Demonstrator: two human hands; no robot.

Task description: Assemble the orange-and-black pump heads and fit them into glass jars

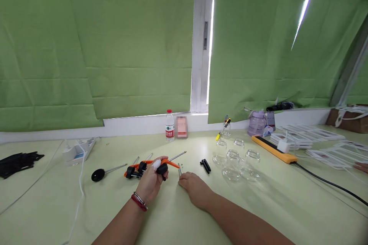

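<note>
My left hand (153, 180) is closed around an orange-and-black piece (162, 168) with a thin metal rod pointing up and right. One orange arm of that piece reaches toward my right hand (195, 189). The right fingers are bent together at the table, at a small thin silvery piece (180, 169) whose lower part they hide. Beside my left hand lie more orange-and-black pieces (133, 171) with metal rods, partly covered. Farther left rests a black round disc (98, 175) with a long metal rod. Several short black tubes (205, 165) lie right of my right hand.
Several clear glass jars (231, 165) stand at the right. Behind them are a small jar with yellow-handled tools (227, 130), a purple jug (257, 123) and an orange power strip (274, 150). A water bottle (170, 127) stands at the back. Another person's hand (361, 166) shows far right.
</note>
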